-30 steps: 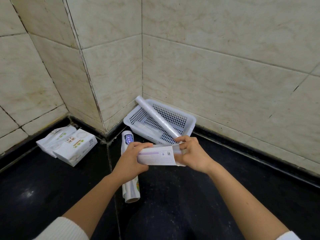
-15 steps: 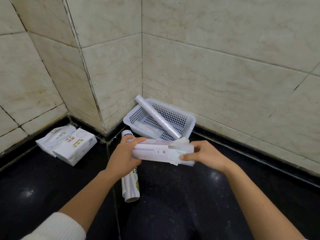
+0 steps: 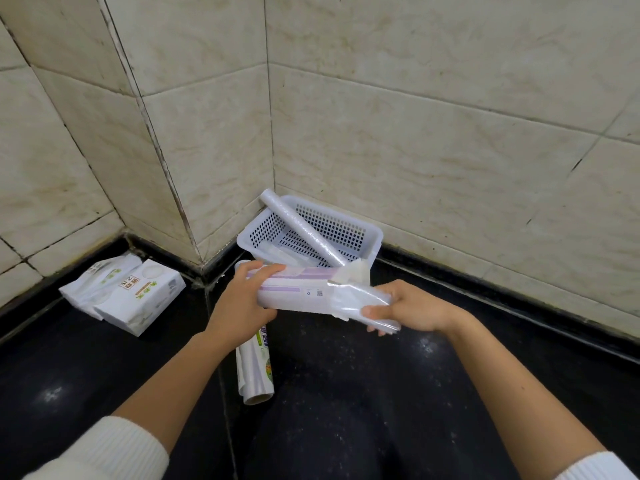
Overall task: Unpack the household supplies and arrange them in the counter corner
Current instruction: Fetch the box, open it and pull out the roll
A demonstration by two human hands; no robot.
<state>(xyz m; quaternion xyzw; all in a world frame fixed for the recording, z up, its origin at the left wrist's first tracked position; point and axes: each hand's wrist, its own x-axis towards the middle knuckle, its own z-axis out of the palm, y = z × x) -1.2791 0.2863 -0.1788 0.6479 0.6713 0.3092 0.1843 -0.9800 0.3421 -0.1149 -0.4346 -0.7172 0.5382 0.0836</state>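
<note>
My left hand (image 3: 242,303) grips the left end of a long white box with purple stripes (image 3: 298,292), held level above the black counter (image 3: 346,393). Its right flap stands open, and a clear plastic roll (image 3: 367,306) sticks out of that end with my right hand (image 3: 405,308) closed around it. A white perforated basket (image 3: 346,233) sits in the tiled corner just behind, with a white roll (image 3: 301,230) leaning diagonally across it. Another film roll (image 3: 254,368) lies on the counter under my left hand, partly hidden.
Two white tissue packs (image 3: 135,296) lie on the counter at the left, against the wall base. Beige tiled walls (image 3: 415,133) close the corner on both sides, with a jutting wall edge left of the basket.
The box has moved up and back toward the basket. My right hand has shifted right and drawn the clear roll partway out of the box's open end.
</note>
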